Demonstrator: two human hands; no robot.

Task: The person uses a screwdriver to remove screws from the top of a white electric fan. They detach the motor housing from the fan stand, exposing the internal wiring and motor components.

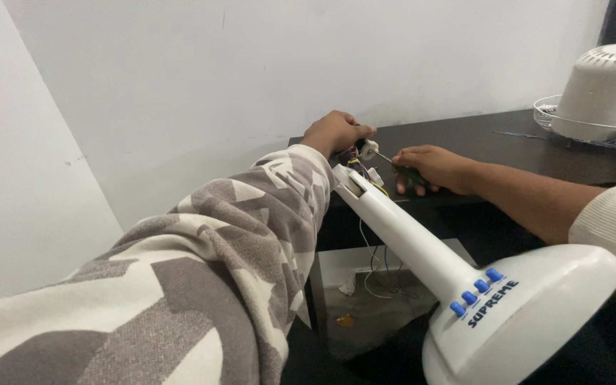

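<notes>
Head view | left hand (335, 132) pinches a small white connector (369, 150) among coloured wires (356, 162), partly hidden | right hand (429, 167) closes on a screwdriver (402, 170), handle hidden | white fan stand (422, 249) lies across dark table (507, 139) | wire basket (557, 117) cut off, holding white motor cover (604, 89)

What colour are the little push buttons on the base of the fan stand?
The push buttons are blue, set on the white fan base. The head view shows them.

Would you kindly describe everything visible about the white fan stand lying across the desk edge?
The fan stand is glossy white plastic: a round base nearest the camera with three blue buttons, and a tapering column lying tilted toward the dark desk. Its open top end spills coloured wires. The left hand grips there; the right hand rests beside it.
</notes>
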